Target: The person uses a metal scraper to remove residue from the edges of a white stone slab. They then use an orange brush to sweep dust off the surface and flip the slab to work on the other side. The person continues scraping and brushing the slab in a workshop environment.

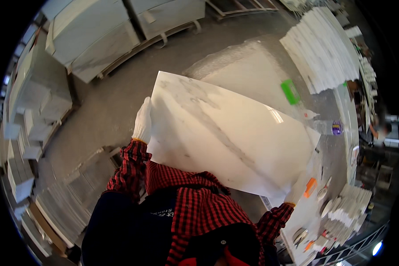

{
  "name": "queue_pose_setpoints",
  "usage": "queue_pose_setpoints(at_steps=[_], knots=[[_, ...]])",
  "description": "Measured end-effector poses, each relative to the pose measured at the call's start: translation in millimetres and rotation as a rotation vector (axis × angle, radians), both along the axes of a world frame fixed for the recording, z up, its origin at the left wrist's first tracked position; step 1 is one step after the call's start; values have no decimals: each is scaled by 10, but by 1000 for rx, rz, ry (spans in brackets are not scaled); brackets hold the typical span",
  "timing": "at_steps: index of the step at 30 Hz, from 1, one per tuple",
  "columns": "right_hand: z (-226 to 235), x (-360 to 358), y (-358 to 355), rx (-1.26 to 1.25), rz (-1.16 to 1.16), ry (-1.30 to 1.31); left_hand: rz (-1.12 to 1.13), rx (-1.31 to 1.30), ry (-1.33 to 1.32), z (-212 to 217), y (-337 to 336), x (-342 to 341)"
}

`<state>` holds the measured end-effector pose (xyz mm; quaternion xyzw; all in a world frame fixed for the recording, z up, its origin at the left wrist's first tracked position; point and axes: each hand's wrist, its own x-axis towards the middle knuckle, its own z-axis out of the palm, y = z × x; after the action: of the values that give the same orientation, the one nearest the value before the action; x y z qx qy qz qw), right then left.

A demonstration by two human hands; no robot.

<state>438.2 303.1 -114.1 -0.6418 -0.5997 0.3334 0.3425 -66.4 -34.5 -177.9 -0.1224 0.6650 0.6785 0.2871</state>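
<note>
A large, polished white marble slab [235, 133] with grey veins is held in front of me, tilted across the middle of the view. My left hand [142, 120], in a white knitted glove, grips its left edge; the fingertips are partly hidden behind the stone. At the lower right, my right hand [295, 191], also gloved in white, holds the slab's near right edge. Its fingers blend with the pale stone and are hard to make out. Behind the slab, part of a pale work table [252, 66] shows, with wrinkled clear film along its far edge.
Stacked stone slabs [93, 44] stand at the far left, with more stacks [35, 106] along the left side. Many thin white pieces [321, 48] are piled at the far right. A green object [290, 91], a clear bottle [334, 127] and an orange item [310, 187] lie on the right.
</note>
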Motion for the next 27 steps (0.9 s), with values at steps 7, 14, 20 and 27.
queue_pose_setpoints(at_steps=[7,14,20,27], knots=[[62,362,-421,-133,-55,0,-149,34,24,55,457,-47],[101,214,-535,1,-56,-63,-254,-99,110,236,470,-8],[-69,697,-43,-87,77,-231,-407,-103,67,576,622,-134],[7,438,-253,-68,-143,0,-366,-106,146,520,650,-123]])
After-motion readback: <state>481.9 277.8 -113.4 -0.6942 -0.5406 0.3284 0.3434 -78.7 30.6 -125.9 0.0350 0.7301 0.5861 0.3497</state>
